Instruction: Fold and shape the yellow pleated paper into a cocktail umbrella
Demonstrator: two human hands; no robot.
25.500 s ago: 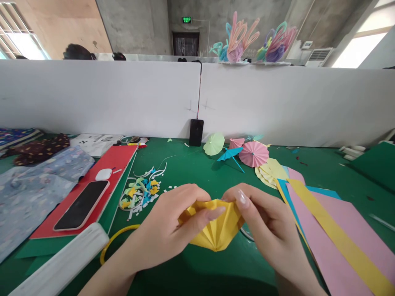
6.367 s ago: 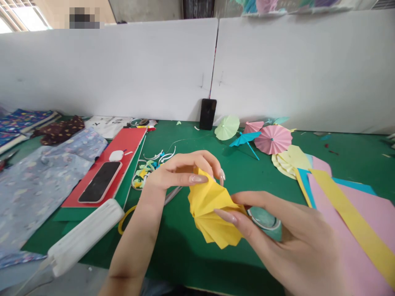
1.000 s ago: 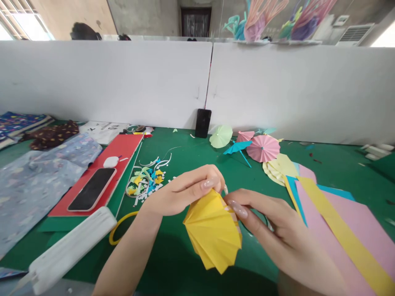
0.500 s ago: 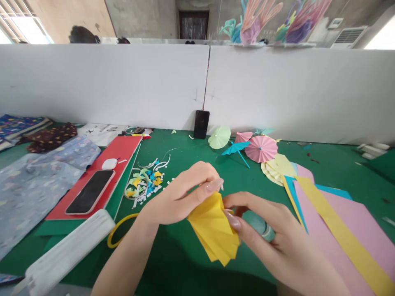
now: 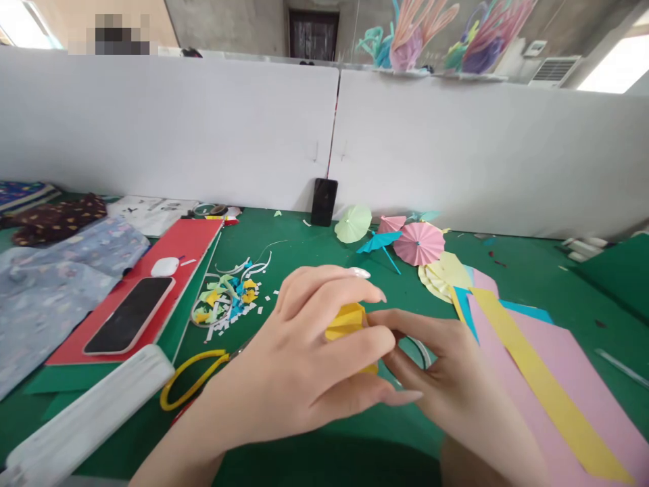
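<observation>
Between my two hands is a piece of yellow pleated paper (image 5: 345, 320), mostly hidden by fingers. My left hand (image 5: 314, 352) curves round it from the left, its fingers bent over the front and top. From the right, my right hand (image 5: 436, 365) pinches at the paper's edge, its fingertips meeting the left fingers. A ring with a pale rim (image 5: 420, 352), perhaps a tape roll, shows inside the curl of my right hand. Yellow-handled scissors (image 5: 190, 389) lie left of my left wrist, partly covered by it.
Small paper umbrellas, one pink (image 5: 420, 243), one blue (image 5: 379, 241), one pale green (image 5: 353, 224), stand behind my hands. Coloured paper sheets (image 5: 547, 392) lie right. Paper scraps (image 5: 230, 297), a phone (image 5: 129, 316) on a red folder (image 5: 187, 270) and a white mask (image 5: 96, 412) lie left.
My left hand has turned and come down over the front of the yellow paper, wrapping it and covering most of it. My right hand stays pinched at its right side. The view has shifted slightly.
</observation>
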